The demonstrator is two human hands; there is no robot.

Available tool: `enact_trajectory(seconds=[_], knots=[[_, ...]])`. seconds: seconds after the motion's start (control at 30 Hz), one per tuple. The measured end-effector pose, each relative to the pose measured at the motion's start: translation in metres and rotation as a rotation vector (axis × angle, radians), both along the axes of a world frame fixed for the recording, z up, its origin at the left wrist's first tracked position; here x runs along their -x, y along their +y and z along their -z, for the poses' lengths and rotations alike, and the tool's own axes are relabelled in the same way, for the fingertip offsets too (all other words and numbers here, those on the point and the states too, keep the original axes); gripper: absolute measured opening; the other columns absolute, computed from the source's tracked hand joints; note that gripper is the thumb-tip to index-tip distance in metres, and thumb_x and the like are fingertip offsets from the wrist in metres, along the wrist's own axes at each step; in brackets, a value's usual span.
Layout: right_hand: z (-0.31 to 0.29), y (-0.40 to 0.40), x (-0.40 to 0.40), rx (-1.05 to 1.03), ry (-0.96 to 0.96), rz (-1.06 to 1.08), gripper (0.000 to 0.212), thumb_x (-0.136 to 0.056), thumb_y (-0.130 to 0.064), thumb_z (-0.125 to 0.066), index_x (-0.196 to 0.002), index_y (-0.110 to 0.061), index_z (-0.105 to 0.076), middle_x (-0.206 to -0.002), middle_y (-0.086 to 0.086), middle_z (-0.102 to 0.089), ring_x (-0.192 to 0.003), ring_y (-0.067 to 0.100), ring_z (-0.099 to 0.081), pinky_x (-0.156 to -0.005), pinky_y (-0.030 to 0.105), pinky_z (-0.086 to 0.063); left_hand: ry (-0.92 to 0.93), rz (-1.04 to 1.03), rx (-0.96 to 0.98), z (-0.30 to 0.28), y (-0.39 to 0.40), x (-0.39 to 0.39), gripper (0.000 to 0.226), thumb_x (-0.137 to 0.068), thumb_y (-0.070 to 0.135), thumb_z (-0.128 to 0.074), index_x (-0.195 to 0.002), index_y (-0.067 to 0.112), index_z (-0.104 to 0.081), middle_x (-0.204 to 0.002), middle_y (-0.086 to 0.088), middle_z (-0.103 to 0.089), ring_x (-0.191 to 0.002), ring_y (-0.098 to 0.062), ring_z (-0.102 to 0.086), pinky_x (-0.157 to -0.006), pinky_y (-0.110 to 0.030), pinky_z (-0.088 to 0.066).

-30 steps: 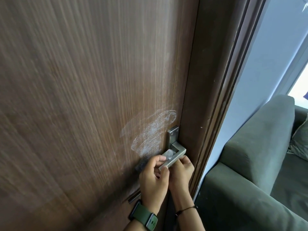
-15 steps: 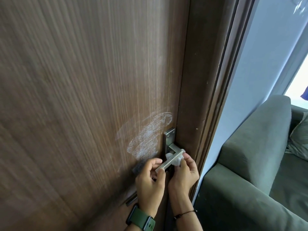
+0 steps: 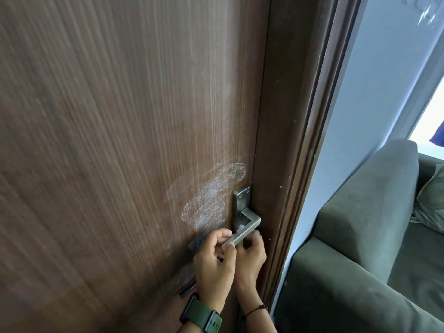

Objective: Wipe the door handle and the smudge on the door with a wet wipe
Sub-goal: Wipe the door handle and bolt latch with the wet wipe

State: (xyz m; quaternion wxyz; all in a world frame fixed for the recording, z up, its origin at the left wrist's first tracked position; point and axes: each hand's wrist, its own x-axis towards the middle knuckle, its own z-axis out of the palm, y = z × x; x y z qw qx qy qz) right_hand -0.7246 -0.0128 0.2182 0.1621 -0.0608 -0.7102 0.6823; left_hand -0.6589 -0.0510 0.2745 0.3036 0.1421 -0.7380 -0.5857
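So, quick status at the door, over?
Both hands on handle: left hand holds its end, right hand behind it. Wipe barely visible. Smudge still on door. Nothing in the way.

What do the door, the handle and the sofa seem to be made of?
Door: wood or wood-look veneer, matte brown, by its fine vertical grain; which one I cannot tell.
Handle: metal, likely brushed steel, by its grey satin sheen, square edges and screwed plate.
Sofa: fabric upholstery, dull green, soft and slightly fuzzy, with rounded padded shapes.
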Motion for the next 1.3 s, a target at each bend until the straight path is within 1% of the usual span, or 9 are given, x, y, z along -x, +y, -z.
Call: enact_trajectory(seconds=[0.13, 0.3, 0.43, 0.6, 0.87, 0.93, 1.07, 1.2, 1.3], knots=[[0.004, 0.008, 0.0, 0.191, -0.147, 0.026, 0.013, -0.08, 0.001, -0.064, -0.076, -0.011, -0.069, -0.076, 0.005, -0.071, -0.073, 0.021, -0.067, -0.07, 0.038, -0.056, -0.011, 0.003, -0.001, 0.002, -0.001, 0.001, 0.038, -0.077, -0.003, -0.058, -0.081, 0.035, -0.061, -0.074, 0.006, -0.069, -0.065, -0.011, -0.065, -0.064, -0.034, -0.055], [-0.013, 0.026, 0.008, 0.316, -0.016, 0.125, 0.023, -0.08, 0.002, -0.064, -0.081, -0.02, -0.071, -0.087, -0.003, -0.072, -0.087, 0.013, -0.067, -0.08, 0.03, -0.052, -0.015, -0.007, 0.001, 0.001, 0.0, 0.001, 0.038, -0.078, -0.002, -0.059, -0.08, 0.036, -0.061, -0.081, 0.02, -0.068, -0.062, -0.007, -0.062, -0.059, -0.023, -0.052], [-0.015, 0.014, 0.007, 0.326, 0.015, 0.027, 0.023, -0.082, 0.0, -0.063, -0.087, -0.022, -0.07, -0.083, -0.004, -0.072, -0.075, 0.007, -0.066, -0.065, 0.017, -0.051, -0.013, -0.005, 0.003, 0.0, 0.0, 0.0, 0.036, -0.078, -0.001, -0.06, -0.081, 0.035, -0.061, -0.081, 0.019, -0.067, -0.066, -0.006, -0.063, -0.061, -0.026, -0.053], [-0.005, 0.0, 0.004, 0.149, -0.059, 0.012, 0.021, -0.083, 0.005, -0.059, -0.091, -0.014, -0.061, -0.087, 0.009, -0.067, -0.082, 0.025, -0.065, -0.073, 0.041, -0.054, 0.004, 0.006, -0.009, 0.0, -0.001, -0.001, 0.032, -0.078, -0.002, -0.06, -0.082, 0.03, -0.063, -0.073, 0.004, -0.07, -0.066, -0.007, -0.064, -0.063, -0.028, -0.054], [-0.017, 0.006, 0.012, 0.209, -0.028, 0.059, 0.014, -0.075, -0.005, -0.073, -0.073, -0.016, -0.065, -0.071, 0.007, -0.069, -0.063, 0.02, -0.063, -0.057, 0.035, -0.052, 0.024, 0.009, -0.048, 0.003, -0.001, 0.0, 0.034, -0.077, -0.004, -0.061, -0.081, 0.03, -0.063, -0.072, 0.005, -0.069, -0.065, -0.005, -0.062, -0.059, -0.016, -0.049], [-0.014, 0.007, 0.012, 0.145, -0.044, 0.039, 0.011, -0.077, -0.004, -0.072, -0.073, -0.013, -0.066, -0.072, 0.009, -0.069, -0.066, 0.023, -0.064, -0.06, 0.037, -0.053, 0.035, -0.002, -0.042, 0.004, 0.0, 0.001, 0.036, -0.076, -0.006, -0.061, -0.081, 0.03, -0.062, -0.072, 0.005, -0.069, -0.064, -0.006, -0.062, -0.059, -0.016, -0.049], [-0.01, 0.017, 0.016, 0.004, -0.062, 0.027, 0.013, -0.08, -0.002, -0.067, -0.073, -0.013, -0.069, -0.068, 0.003, -0.07, -0.062, 0.017, -0.065, -0.055, 0.02, -0.051, 0.047, -0.025, -0.058, 0.007, 0.002, 0.002, 0.038, -0.076, -0.006, -0.061, -0.081, 0.032, -0.062, -0.072, 0.002, -0.068, -0.06, -0.008, -0.061, -0.058, -0.019, -0.05], [-0.012, 0.011, 0.012, 0.013, -0.096, 0.037, 0.006, -0.081, -0.005, -0.068, -0.078, -0.01, -0.067, -0.074, 0.008, -0.07, -0.067, 0.023, -0.066, -0.062, 0.036, -0.054, 0.033, -0.02, -0.072, 0.008, 0.003, 0.002, 0.036, -0.078, -0.003, -0.061, -0.081, 0.033, -0.062, -0.073, 0.002, -0.068, -0.061, -0.011, -0.061, -0.059, -0.024, -0.052], [-0.015, 0.012, 0.008, 0.143, -0.261, -0.117, 0.006, -0.082, -0.004, -0.065, -0.077, -0.001, -0.065, -0.073, 0.018, -0.07, -0.067, 0.031, -0.067, -0.063, 0.04, -0.054, 0.036, -0.011, -0.079, 0.007, 0.002, 0.001, 0.036, -0.078, -0.002, -0.061, -0.081, 0.034, -0.061, -0.074, 0.004, -0.069, -0.062, -0.009, -0.061, -0.058, -0.018, -0.05]])
